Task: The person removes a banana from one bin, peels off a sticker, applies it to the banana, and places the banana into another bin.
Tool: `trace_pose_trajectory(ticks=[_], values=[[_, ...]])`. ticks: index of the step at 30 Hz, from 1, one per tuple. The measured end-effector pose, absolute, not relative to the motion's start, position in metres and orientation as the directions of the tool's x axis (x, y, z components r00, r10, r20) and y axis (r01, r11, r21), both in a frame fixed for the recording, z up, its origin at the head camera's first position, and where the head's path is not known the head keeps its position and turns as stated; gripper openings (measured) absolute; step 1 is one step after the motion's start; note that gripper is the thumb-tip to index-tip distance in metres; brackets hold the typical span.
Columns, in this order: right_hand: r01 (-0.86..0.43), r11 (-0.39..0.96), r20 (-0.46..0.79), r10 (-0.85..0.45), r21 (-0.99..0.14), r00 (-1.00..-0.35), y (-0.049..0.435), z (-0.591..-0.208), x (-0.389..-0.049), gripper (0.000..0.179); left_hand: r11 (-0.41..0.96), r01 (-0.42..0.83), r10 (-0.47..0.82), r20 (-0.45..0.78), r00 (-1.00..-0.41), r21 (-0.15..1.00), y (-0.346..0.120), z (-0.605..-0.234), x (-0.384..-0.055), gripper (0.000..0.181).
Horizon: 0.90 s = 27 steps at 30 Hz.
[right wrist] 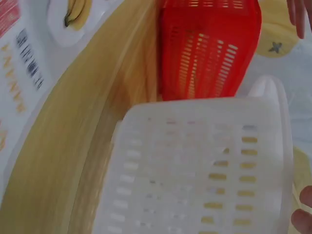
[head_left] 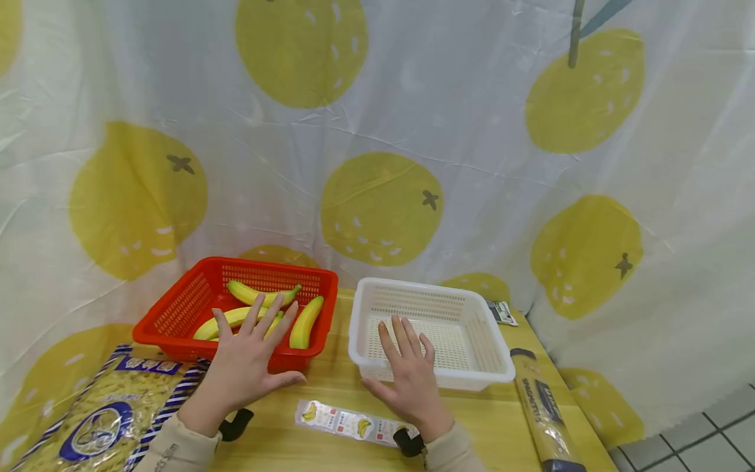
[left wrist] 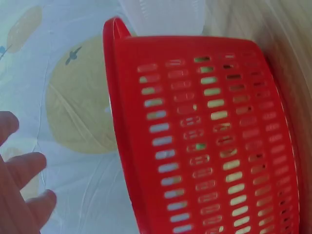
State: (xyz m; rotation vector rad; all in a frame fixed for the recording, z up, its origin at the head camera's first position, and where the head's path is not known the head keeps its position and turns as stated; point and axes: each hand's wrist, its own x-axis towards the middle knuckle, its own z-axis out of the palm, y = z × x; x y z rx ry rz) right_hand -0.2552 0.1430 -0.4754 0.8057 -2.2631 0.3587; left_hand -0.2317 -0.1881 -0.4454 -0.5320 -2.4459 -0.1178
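My left hand (head_left: 244, 360) is spread with straight fingers over the near edge of a red plastic basket (head_left: 171, 334), holding nothing. Several bananas (head_left: 307, 322) lie in that basket, one partly behind my fingers. My right hand (head_left: 409, 380), also with fingers extended, hovers before the near rim of a white plastic basket (head_left: 489, 379), in which I see no contents. Between my wrists a strip of banana-printed stickers (head_left: 336, 421) lies flat on the table. The left wrist view shows the red basket's slotted side (left wrist: 204, 136); the right wrist view shows the white basket's wall (right wrist: 195, 165).
A large bag of pasta (head_left: 100, 413) lies at the left. At the right edge lies a spaghetti pack (head_left: 545, 410), with a small printed packet (head_left: 501, 313) behind the white basket. A lemon-patterned curtain (head_left: 472, 196) hangs behind the wooden table (head_left: 489, 419).
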Motion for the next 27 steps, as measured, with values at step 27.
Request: trace_pose_trajectory(ticks=[27], values=[[-0.71,0.525,0.69,-0.285,-0.468,-0.666,0.03,-0.468,-0.25,0.036,0.823,0.284,0.208,0.205,-0.956,0.491,-0.284,-0.39,-0.298,0.064]])
